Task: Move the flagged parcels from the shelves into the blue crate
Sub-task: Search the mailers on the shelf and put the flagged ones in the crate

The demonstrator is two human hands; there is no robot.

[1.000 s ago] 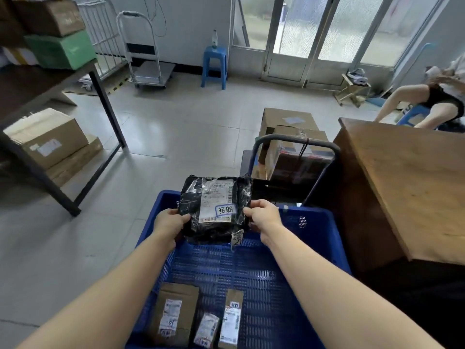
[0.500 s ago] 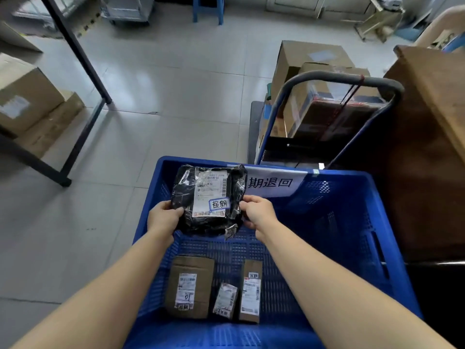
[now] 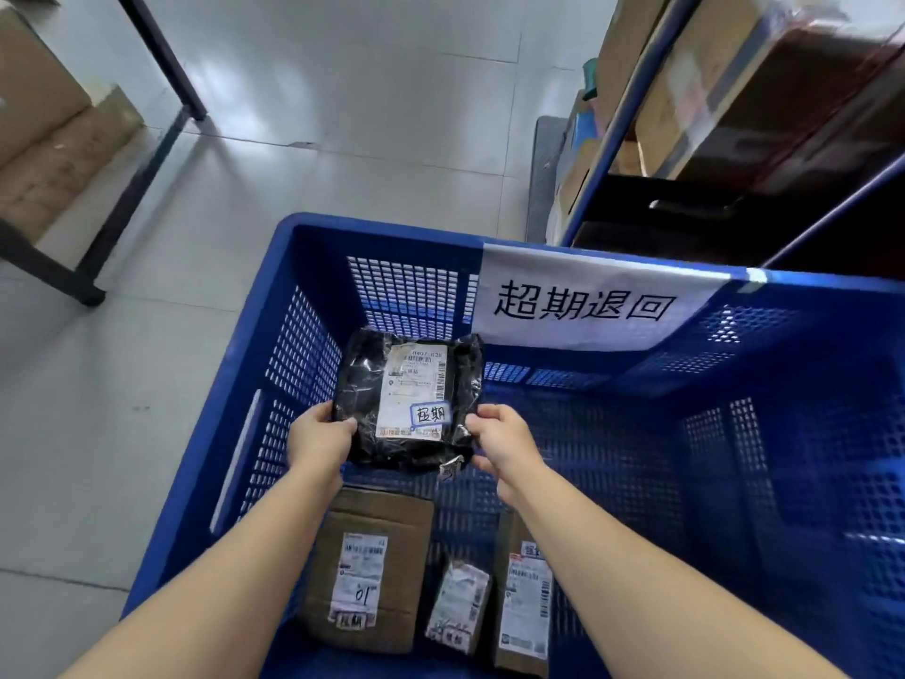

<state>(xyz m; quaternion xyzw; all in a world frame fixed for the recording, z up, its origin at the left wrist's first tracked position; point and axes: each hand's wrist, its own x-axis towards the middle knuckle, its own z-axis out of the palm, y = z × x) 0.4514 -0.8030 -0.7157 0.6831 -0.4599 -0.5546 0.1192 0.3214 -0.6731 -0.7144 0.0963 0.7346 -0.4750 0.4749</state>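
A black plastic parcel [image 3: 365,399] with a white shipping label and a small blue-edged flag sticker is held flat inside the blue crate [image 3: 254,365], above its floor. My left hand [image 3: 318,441] grips its left edge and my right hand [image 3: 499,443] grips its right edge. On the crate floor near me lie a brown box parcel [image 3: 372,526], a small grey bag parcel [image 3: 458,607] and a narrow brown parcel [image 3: 524,600], each with a label. A white paper sign [image 3: 583,306] with handwritten characters hangs on the crate's far wall.
A blue-handled trolley [image 3: 631,115] loaded with cardboard boxes [image 3: 695,85] stands just beyond the crate on the right. A black metal shelf frame [image 3: 161,56] with cardboard boxes [image 3: 44,139] under it stands at the left. Grey tiled floor lies between them.
Both hands have lowered the black parcel from above the crate's rim down into the crate. My view has tilted down and closer to the crate.
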